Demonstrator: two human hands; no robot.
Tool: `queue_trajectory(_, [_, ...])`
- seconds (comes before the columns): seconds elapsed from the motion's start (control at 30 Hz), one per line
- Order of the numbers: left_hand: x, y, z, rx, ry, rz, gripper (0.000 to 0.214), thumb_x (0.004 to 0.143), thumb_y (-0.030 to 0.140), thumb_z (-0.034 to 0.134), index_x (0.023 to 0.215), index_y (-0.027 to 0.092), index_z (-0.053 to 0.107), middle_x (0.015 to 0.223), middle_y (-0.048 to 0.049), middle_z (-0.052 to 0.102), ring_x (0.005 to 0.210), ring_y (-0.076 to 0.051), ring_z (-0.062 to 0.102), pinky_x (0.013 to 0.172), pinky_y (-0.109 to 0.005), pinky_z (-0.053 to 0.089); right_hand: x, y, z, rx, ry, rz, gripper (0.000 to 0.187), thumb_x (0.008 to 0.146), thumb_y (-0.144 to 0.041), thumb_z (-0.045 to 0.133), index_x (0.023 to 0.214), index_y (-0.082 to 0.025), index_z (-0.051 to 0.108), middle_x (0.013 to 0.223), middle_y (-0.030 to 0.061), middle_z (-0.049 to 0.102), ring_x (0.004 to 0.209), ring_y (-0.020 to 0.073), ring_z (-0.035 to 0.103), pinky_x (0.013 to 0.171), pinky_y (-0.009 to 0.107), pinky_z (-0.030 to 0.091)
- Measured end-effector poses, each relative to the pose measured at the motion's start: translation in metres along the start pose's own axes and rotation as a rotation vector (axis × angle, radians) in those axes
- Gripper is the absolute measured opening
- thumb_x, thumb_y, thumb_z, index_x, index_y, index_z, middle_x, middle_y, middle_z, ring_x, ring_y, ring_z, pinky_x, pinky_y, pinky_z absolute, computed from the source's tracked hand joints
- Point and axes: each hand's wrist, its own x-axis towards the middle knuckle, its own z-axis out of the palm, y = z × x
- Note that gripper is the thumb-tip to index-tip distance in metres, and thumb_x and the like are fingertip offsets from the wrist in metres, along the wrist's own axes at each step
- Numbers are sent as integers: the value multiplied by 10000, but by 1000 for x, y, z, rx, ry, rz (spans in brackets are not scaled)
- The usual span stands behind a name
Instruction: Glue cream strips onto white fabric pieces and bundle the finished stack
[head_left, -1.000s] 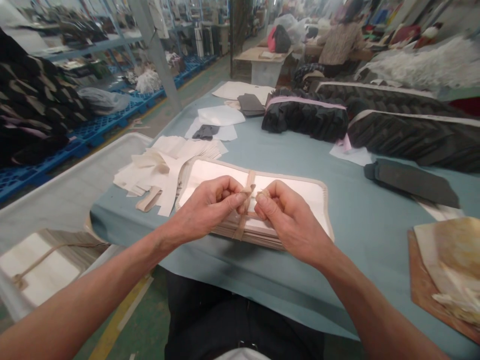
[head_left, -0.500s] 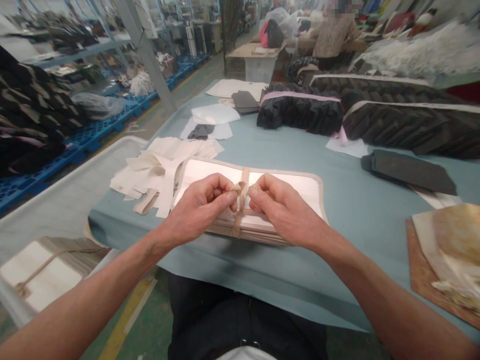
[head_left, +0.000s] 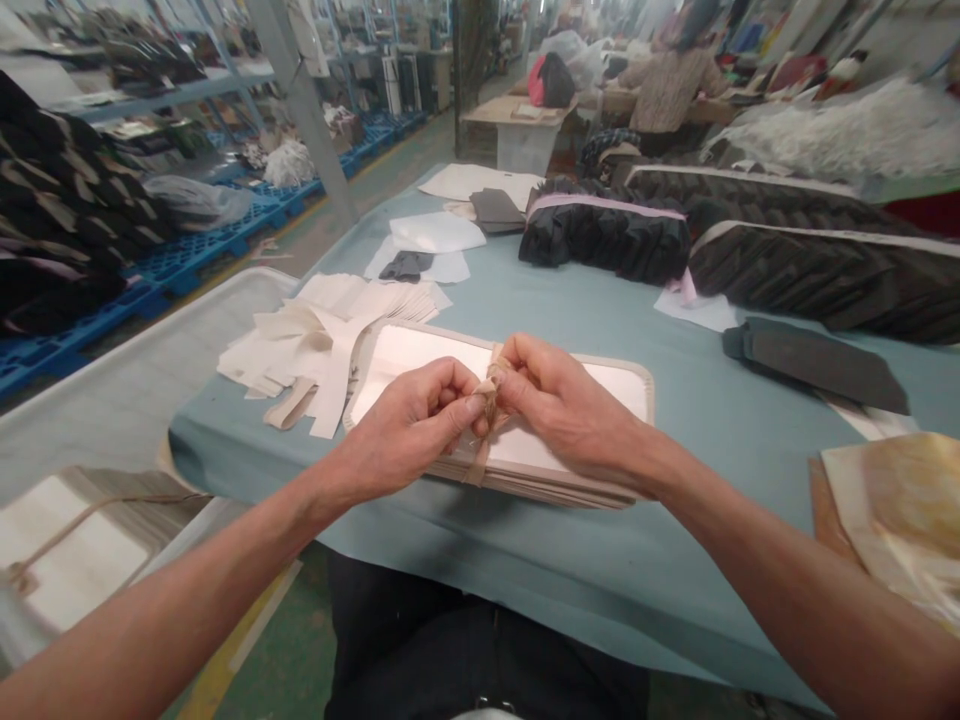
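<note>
A stack of white panels with beige edging (head_left: 420, 350) lies on the blue-green table cover in front of me. Around its middle runs a beige fabric strip (head_left: 475, 466). My left hand (head_left: 431, 410) is closed, pinching one end of this strip between thumb and fingers just above the stack. Close against it, my right hand (head_left: 544, 390) is closed as well, pinching the strip near its crossing point. Fingers partly hide the crossing, so I cannot tell whether a knot has formed. Both hands rest low over the top panel.
Loose cream fabric pieces (head_left: 330, 330) lie left of the stack. Black bundles (head_left: 607, 235) tied with strips stand at the back right. A dark folded piece (head_left: 817, 370) lies to the right. A white bin (head_left: 150, 380) with another tied stack stands left. A person (head_left: 671, 85) works behind.
My hands have drawn closer together over the strip. The right hand has risen and moved left slightly, and the stack has turned a little.
</note>
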Motion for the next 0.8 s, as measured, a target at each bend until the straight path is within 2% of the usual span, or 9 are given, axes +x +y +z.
queue_trajectory(0.27, [-2, -2, 0, -1, 17, -36, 230, 985, 381, 635, 885, 177, 600, 720, 22, 604, 574, -92, 466, 498, -225, 329, 1, 6, 8, 140, 95, -4, 285, 1038, -426, 515, 830, -237, 469, 731, -55, 540, 660, 135, 480, 619, 303, 369])
queue_trajectory(0.43, [-5, 2, -5, -24, -66, -18, 253, 985, 401, 647, 898, 164, 627, 735, 23, 594, 606, -93, 453, 527, -231, 336, -3, 6, 12, 146, 66, -23, 261, 1043, -390, 529, 839, -231, 491, 752, -44, 595, 683, 136, 533, 641, 310, 398])
queue_trajectory(0.6, [-8, 3, -8, -1, -77, -42, 302, 960, 434, 670, 841, 168, 593, 690, 50, 502, 610, -92, 374, 529, -234, 290, -6, 4, 12, 262, 69, -24, 261, 1052, -410, 550, 869, -232, 499, 737, -49, 611, 662, 132, 536, 623, 303, 396])
queue_trajectory(0.8, [-5, 2, -7, 78, -1, -27, 253, 936, 396, 675, 841, 170, 612, 719, 33, 555, 640, -103, 442, 566, -242, 332, -5, 6, 13, 338, 82, -15, 279, 1055, -430, 563, 871, -233, 492, 691, -69, 577, 622, 119, 497, 588, 293, 348])
